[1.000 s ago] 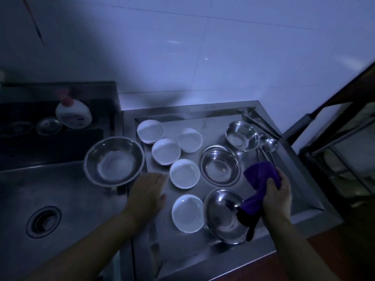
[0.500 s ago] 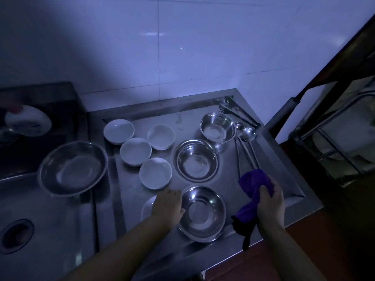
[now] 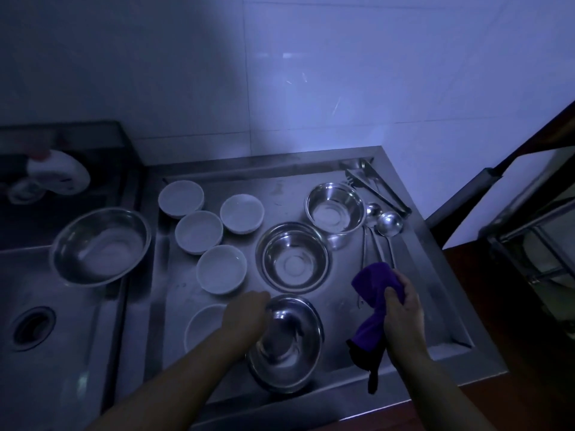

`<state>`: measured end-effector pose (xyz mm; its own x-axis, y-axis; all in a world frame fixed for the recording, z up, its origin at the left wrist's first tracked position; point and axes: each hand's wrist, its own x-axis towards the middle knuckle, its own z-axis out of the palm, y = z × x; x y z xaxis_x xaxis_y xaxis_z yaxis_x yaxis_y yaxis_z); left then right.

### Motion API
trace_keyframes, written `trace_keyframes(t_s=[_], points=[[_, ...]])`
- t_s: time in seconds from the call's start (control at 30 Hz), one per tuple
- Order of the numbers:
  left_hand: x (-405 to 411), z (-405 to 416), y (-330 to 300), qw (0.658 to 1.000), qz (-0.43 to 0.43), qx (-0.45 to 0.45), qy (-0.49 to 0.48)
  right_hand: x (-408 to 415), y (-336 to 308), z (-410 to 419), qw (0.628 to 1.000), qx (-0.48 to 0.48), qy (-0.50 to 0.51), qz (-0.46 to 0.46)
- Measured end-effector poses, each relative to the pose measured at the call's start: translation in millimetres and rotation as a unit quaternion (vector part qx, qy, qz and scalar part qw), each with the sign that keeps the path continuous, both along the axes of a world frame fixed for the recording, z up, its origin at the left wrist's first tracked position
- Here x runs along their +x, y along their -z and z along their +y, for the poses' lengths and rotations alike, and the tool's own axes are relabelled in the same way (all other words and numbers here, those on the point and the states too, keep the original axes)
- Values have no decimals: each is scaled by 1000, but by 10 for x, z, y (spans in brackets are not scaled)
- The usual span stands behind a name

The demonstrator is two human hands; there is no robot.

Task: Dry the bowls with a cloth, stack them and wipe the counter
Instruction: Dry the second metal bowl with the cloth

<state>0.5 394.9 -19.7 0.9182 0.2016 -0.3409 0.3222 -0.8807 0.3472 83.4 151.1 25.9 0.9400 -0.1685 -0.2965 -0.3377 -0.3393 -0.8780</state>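
Fingers point(image 3: 259, 301) on steel bowl point(image 3: 287, 343), ladles point(image 3: 389, 223) beside

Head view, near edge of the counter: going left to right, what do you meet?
Round sink drain → white ceramic bowl → left hand → near steel bowl → purple cloth → right hand.

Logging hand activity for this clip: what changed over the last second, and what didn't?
The left hand moved right from the bare drainboard, across the nearest white bowl, and took hold of the near steel bowl's rim; that bowl now looks tilted. The right hand went on gripping the purple cloth. The other bowls stayed put.
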Motion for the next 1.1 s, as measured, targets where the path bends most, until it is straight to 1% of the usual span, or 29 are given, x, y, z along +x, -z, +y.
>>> trace_keyframes(t_s=[0.13,0.27,0.37,0.5,0.6,0.7,0.77,0.83,0.9,0.93,0.97,1.03,1.07,1.1], points=[[69,15,-178,997,-43,-37,-46,140,-57,-116,1000,3,-13,-22],[108,39,-426,981,-118,-94,-120,260,-109,-162,999,6,-25,-45],[110,60,-613,972,-178,-98,-115,320,-173,-133,997,12,-41,-60],[59,99,-870,967,-238,-69,-62,359,-276,-49,995,33,-58,-80],[-44,107,-1134,951,-301,-58,-41,387,-383,26,990,54,-85,-95],[-151,145,-1315,935,-334,-94,-69,363,-623,163,985,59,-99,-124],[-200,175,-1390,927,-329,-138,-115,270,-836,277,975,41,-101,-196],[-237,212,-1509,901,-338,-210,-174,109,-1061,409,942,46,-104,-315],[-267,246,-1699,877,-345,-257,-213,-60,-1270,558,887,53,-138,-438],[-284,259,-1795,869,-344,-275,-225,-131,-1349,641,852,34,-176,-492],[-304,266,-1882,857,-345,-301,-236,-188,-1404,732,813,-3,-218,-539],[-348,270,-2045,823,-349,-360,-266,-245,-1467,945,732,-122,-280,-609],[-376,270,-2105,805,-353,-387,-280,-265,-1473,1056,703,-191,-293,-620],[-407,271,-2151,790,-360,-405,-287,-296,-1456,1156,689,-244,-303,-611]])
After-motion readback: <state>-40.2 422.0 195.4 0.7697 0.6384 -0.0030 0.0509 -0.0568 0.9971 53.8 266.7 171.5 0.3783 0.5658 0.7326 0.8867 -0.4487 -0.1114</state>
